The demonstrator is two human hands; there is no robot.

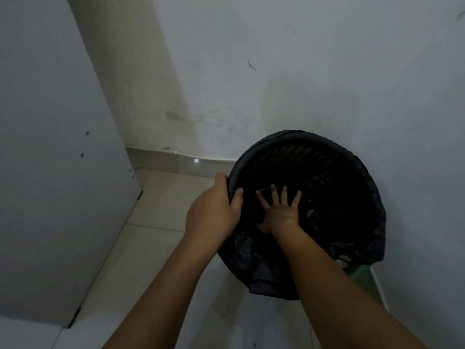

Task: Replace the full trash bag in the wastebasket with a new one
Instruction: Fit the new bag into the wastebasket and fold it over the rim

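Observation:
A round dark wastebasket (pixel 375 197) stands on the tiled floor against the wall. A black trash bag (pixel 261 275) lines it, its edge folded over the rim and hanging loose at the near side. My left hand (pixel 214 210) grips the left rim, thumb inside and fingers outside over the bag. Inside the basket, my right hand (pixel 278 210) reaches down with fingers spread, pressing the bag's lining. The basket's bottom is too dark to make out.
A white panel or cabinet side (pixel 50 172) stands at the left. The stained white wall (pixel 302 71) runs behind the basket, with a skirting strip (pixel 181 157) below. A green object (pixel 359 272) pokes out under the basket's right side. Pale floor tiles (pixel 156 248) lie in front.

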